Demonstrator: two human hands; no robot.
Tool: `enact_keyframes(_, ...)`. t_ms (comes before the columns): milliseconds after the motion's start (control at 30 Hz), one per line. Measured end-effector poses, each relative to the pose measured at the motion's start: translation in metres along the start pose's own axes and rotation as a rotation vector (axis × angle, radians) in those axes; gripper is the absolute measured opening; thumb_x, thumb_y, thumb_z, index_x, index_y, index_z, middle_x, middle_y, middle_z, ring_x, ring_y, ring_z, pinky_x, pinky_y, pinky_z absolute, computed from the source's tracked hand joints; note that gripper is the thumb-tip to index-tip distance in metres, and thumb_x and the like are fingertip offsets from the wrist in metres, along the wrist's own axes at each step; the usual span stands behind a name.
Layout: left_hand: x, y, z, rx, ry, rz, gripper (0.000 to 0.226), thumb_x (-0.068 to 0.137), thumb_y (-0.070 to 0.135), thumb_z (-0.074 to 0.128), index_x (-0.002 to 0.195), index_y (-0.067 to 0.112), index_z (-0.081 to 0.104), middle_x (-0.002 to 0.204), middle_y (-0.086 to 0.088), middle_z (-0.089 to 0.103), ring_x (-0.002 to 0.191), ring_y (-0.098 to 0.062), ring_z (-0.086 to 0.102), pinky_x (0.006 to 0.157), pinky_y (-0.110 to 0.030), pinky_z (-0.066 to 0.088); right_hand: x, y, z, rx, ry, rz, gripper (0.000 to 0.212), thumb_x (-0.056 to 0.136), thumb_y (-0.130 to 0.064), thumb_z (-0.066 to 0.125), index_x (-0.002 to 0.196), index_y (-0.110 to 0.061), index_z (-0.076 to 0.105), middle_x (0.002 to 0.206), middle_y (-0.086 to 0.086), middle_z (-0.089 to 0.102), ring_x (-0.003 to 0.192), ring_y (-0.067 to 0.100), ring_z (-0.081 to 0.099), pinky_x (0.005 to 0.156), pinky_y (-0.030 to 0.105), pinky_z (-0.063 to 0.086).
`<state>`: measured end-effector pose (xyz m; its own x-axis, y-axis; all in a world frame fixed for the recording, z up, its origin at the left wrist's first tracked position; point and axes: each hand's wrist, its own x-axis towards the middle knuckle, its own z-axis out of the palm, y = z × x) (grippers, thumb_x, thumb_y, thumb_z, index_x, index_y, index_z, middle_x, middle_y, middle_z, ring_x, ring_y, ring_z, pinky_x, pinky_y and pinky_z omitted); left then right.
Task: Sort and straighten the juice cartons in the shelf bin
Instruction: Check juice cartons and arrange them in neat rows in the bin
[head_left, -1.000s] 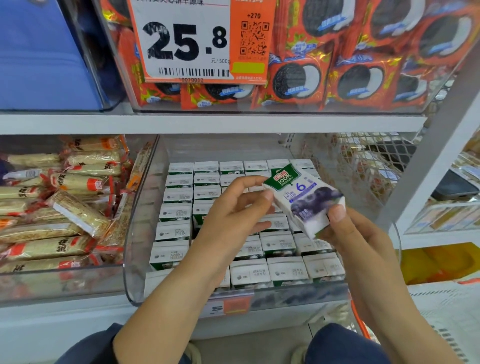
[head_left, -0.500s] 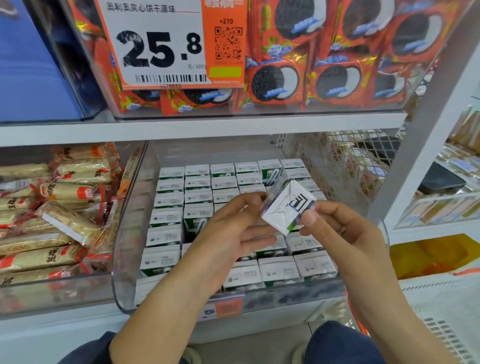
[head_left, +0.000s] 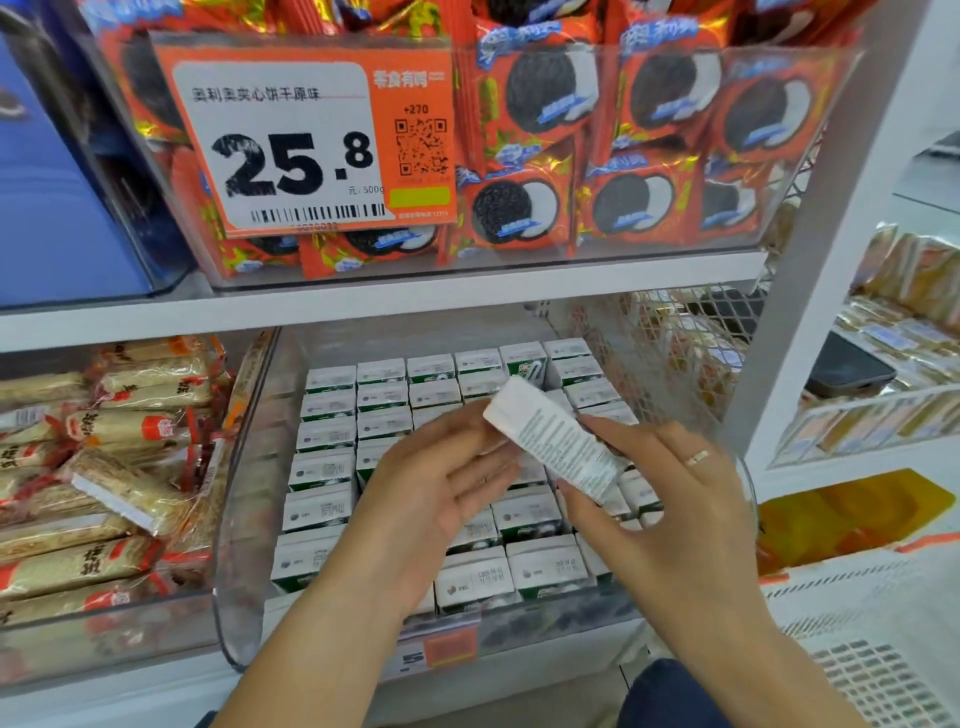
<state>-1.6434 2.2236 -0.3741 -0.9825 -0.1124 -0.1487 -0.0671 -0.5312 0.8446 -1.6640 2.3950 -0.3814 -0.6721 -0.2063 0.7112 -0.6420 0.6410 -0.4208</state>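
Right hand: I am seeing the right hand (head_left: 660, 499) gripping the loose carton (head_left: 558, 444) from below and behind, fingers curling up its far side, a ring showing on one finger.
Left hand: the left hand (head_left: 441, 493) is lying just beside it with fingers nearly straight, only the fingertips (head_left: 480, 415) touching the near end of the carton, so I am reading it as open and steadying, not holding.
Change: a second ago the printed front with the blue fruit was facing me; half a second ago an end flap was facing me; now the white side with small text is turning up. The carton is being rotated between the two hands, tilted, long axis running away from the right palm toward the shelf.
Under the hands: the packed cartons (head_left: 332, 470) are standing upright in rows inside the clear shelf bin (head_left: 234, 545), directly below both hands. One green-fronted carton (head_left: 527, 364) beyond the fingertips, in the back row, is sitting higher than its neighbours.
Meaning for the task: I am judging that the person is still orienting this carton before placing it; it is not yet in a row. I cannot tell which gap is waiting, because the hands are covering the middle of the bin.
Further out: snack bars (head_left: 93, 467) are lying to the left of the left hand, and the price tag (head_left: 291, 150) is hanging above.
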Motion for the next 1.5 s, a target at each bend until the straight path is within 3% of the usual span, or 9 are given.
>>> enact_keyframes(133, 0.005, 0.003, -0.004, 0.081, -0.009, -0.171, 0.052, 0.079, 0.049, 0.058, 0.111, 0.008, 0.063, 0.099, -0.019, 0.073, 0.091, -0.028, 0.072, 0.075, -0.033, 0.060, 0.000, 0.010, 0.003, -0.201, 0.002, -0.260, 0.040, 0.071, -0.020, 0.075, 0.110, -0.013, 0.070, 0.099, 0.005, 0.069, 0.092, 0.019, 0.051, 0.080, 0.030, 0.036)
enact_keyframes(233, 0.007, 0.002, -0.002, 0.174, 0.020, -0.140, 0.053, 0.067, 0.047, 0.070, 0.106, 0.011, 0.066, 0.094, -0.017, 0.074, 0.087, -0.028, 0.073, 0.068, -0.031, 0.060, -0.003, 0.012, 0.008, -0.205, -0.049, -0.320, 0.041, 0.070, -0.010, 0.080, 0.109, -0.012, 0.071, 0.103, 0.007, 0.069, 0.093, 0.019, 0.052, 0.080, 0.031, 0.041)
enact_keyframes(433, 0.025, -0.002, 0.006, 0.223, 0.142, 0.114, 0.031, 0.075, 0.026, 0.078, 0.102, 0.016, 0.067, 0.096, -0.007, 0.074, 0.086, -0.021, 0.073, 0.069, -0.023, 0.058, -0.005, 0.022, 0.002, -0.151, -0.200, -0.132, 0.037, 0.078, -0.030, 0.076, 0.112, -0.016, 0.068, 0.108, 0.002, 0.066, 0.095, 0.023, 0.064, 0.077, 0.035, 0.055)
enact_keyframes(633, 0.077, -0.001, 0.016, 0.527, 0.203, 0.364, 0.021, 0.089, 0.019, 0.067, 0.109, 0.021, 0.062, 0.107, -0.002, 0.067, 0.096, -0.018, 0.065, 0.071, -0.020, 0.055, -0.007, 0.038, 0.004, -0.206, -0.549, 0.062, 0.048, 0.096, -0.056, 0.029, 0.134, -0.031, 0.046, 0.137, -0.011, 0.045, 0.126, 0.013, 0.039, 0.102, 0.026, 0.034)
enact_keyframes(733, 0.100, -0.002, 0.018, 0.580, 0.221, 0.407, 0.021, 0.091, 0.018, 0.065, 0.110, 0.023, 0.060, 0.105, 0.007, 0.063, 0.094, -0.012, 0.063, 0.060, -0.012, 0.050, -0.007, 0.042, 0.005, -0.197, -0.555, 0.046, 0.041, 0.098, -0.050, 0.032, 0.131, -0.032, 0.047, 0.134, -0.012, 0.046, 0.124, 0.011, 0.039, 0.100, 0.023, 0.033)
enact_keyframes(900, 0.123, 0.002, 0.016, 0.826, 0.075, 0.425, 0.032, 0.092, 0.010, 0.061, 0.120, 0.024, 0.057, 0.125, 0.005, 0.056, 0.114, -0.013, 0.053, 0.085, -0.014, 0.046, -0.007, 0.041, 0.007, -0.177, -0.541, 0.051, 0.038, 0.097, -0.045, 0.034, 0.126, -0.029, 0.053, 0.129, -0.008, 0.052, 0.120, 0.016, 0.043, 0.097, 0.028, 0.037)
enact_keyframes(1033, 0.130, -0.007, 0.015, 0.996, 0.059, 0.408, 0.035, 0.087, 0.008, 0.068, 0.119, 0.015, 0.057, 0.115, 0.000, 0.060, 0.098, -0.014, 0.057, 0.068, -0.003, 0.045, -0.006, 0.043, 0.008, -0.188, -0.558, 0.032, 0.039, 0.097, -0.045, 0.034, 0.123, -0.027, 0.056, 0.125, -0.006, 0.056, 0.117, 0.018, 0.045, 0.095, 0.030, 0.039)
enact_keyframes(1267, 0.148, -0.017, 0.008, 1.343, 0.067, 0.339, 0.038, 0.082, 0.023, 0.075, 0.118, 0.015, 0.065, 0.121, -0.009, 0.060, 0.112, -0.024, 0.056, 0.099, -0.035, 0.045, -0.006, 0.042, 0.007, -0.201, -0.560, 0.022, 0.039, 0.095, -0.042, 0.037, 0.118, -0.021, 0.061, 0.119, 0.000, 0.061, 0.110, 0.023, 0.051, 0.094, 0.034, 0.041)
enact_keyframes(1500, 0.155, -0.006, 0.002, 1.373, 0.091, 0.395, 0.026, 0.092, 0.018, 0.063, 0.117, 0.014, 0.065, 0.117, -0.005, 0.061, 0.100, -0.011, 0.053, 0.077, -0.008, 0.041, -0.005, 0.042, 0.008, -0.210, -0.570, 0.018, 0.041, 0.096, -0.044, 0.034, 0.119, -0.022, 0.059, 0.119, -0.001, 0.059, 0.112, 0.022, 0.049, 0.096, 0.035, 0.039)
